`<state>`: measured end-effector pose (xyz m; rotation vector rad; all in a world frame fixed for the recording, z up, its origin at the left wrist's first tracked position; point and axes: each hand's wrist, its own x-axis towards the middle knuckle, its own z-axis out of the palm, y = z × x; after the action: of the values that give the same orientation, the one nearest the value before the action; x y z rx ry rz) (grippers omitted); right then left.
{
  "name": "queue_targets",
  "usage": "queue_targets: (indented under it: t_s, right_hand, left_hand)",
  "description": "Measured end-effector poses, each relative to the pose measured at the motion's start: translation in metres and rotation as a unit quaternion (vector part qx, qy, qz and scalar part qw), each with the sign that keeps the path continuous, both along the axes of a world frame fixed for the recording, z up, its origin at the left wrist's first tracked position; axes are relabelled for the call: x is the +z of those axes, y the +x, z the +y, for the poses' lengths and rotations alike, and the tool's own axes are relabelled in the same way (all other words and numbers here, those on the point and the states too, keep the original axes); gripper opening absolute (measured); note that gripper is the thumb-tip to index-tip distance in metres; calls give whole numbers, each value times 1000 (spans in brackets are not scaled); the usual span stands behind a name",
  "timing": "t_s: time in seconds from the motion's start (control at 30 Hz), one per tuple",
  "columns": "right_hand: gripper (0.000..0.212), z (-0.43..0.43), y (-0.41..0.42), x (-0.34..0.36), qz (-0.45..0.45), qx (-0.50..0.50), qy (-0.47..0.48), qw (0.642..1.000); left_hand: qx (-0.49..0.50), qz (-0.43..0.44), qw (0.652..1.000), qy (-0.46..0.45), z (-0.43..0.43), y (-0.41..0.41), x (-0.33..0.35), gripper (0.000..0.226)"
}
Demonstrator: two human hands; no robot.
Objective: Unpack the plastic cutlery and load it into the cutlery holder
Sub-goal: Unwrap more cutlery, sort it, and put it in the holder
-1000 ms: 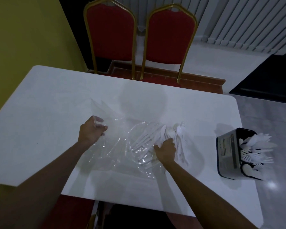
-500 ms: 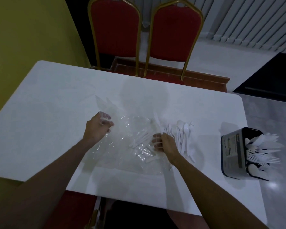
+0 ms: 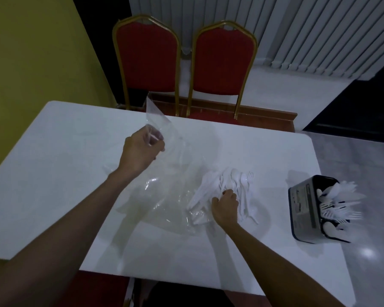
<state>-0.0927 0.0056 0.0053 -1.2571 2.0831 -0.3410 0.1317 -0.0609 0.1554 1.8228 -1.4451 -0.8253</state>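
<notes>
Writing on the grey label (image 3: 303,203) of the black cutlery holder (image 3: 297,227) is too blurred to read; no brand can be told. The holder stands near the right edge of the white surface (image 3: 64,162) and has white forks and spoons sticking out of it.

The fingers (image 3: 155,138) of the left hand (image 3: 140,149) are pressed together and pinch the clear plastic bag (image 3: 162,202) near one corner. The hand is raised above the surface, and the free corner of the film points up toward the two red chairs (image 3: 146,56). The rest of the bag hangs down and lies crumpled on the surface between the two arms.

The right hand (image 3: 225,206) rests on the handles of the plastic cutlery (image 3: 228,185), a white pile beside the bag and well apart from the holder. Its fingers (image 3: 227,192) are bent, with the tips on the pile; whether they grip a piece cannot be told.

Half a second ago the left hand held the bag low, close to the surface; now it is higher and farther away, and the film is stretched upward. The pile now lies mostly outside the bag. The right hand has stayed on the handles.
</notes>
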Motion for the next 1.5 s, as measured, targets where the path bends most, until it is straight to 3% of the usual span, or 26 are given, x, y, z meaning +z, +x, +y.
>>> queue_targets:
  t_s: [0.17,0.23,0.3,0.33,0.4,0.5,0.57,0.63,0.8,0.87,0.93,1.0,1.07,1.13,1.23,1.33,1.43,1.5]
  right_hand:
    - [29,-2,-2,2,17,14,-46,999]
    - [27,-5,-3,1,-29,13,-84,996]
    - [26,-7,-3,8,-147,-18,-68,987]
    - [31,-10,-1,16,-248,-63,-39,966]
    - [50,-16,1,25,-433,-161,17,887]
    - [81,-21,-5,26,-550,-216,60,804]
    - [82,-20,-11,28,-575,-231,68,782]
    - [71,-20,-17,31,-542,-228,52,807]
    - [13,-15,-35,25,-335,-198,-22,921]
    - [5,-14,-42,23,-257,-182,-35,948]
    - [5,-15,-42,25,-212,-155,-41,964]
    - [9,-19,-36,28,-213,-122,-42,968]
    - [13,-22,-27,32,-254,-94,-40,962]
    - [15,-25,-12,35,-263,-49,-26,963]
    - [21,-27,16,33,-228,29,-15,973]
    - [26,-28,43,26,-187,81,-11,979]
    - [31,-28,65,17,-174,115,-2,978]
    - [35,-27,80,15,-225,91,31,970]
  left_hand:
    - [-35,-62,995,-73,-15,-8,41,10]
    - [-44,-42,994,-91,-18,-8,55,10]
    - [-45,-25,994,-95,-22,-8,68,10]
    - [-36,-11,995,-94,-24,-8,73,10]
    - [-14,23,996,-87,-27,-6,77,9]
    - [2,64,996,-56,-28,-4,68,7]
    - [21,56,998,-15,-27,1,51,13]
    - [21,55,997,43,-26,11,29,19]
    - [40,78,983,160,-12,45,-32,28]
    - [99,58,981,155,-2,57,-54,34]
    - [133,-5,979,157,8,59,-75,56]
    - [132,-158,964,166,21,55,-94,83]
    - [66,-301,942,136,38,44,-110,87]
    - [-85,-283,950,97,54,36,-132,71]
    - [-256,-248,916,185,75,27,-164,65]
    - [-234,-286,894,255,86,37,-186,61]
    - [-184,-302,908,224,94,71,-198,63]
    - [-172,-338,903,203,97,100,-204,66]
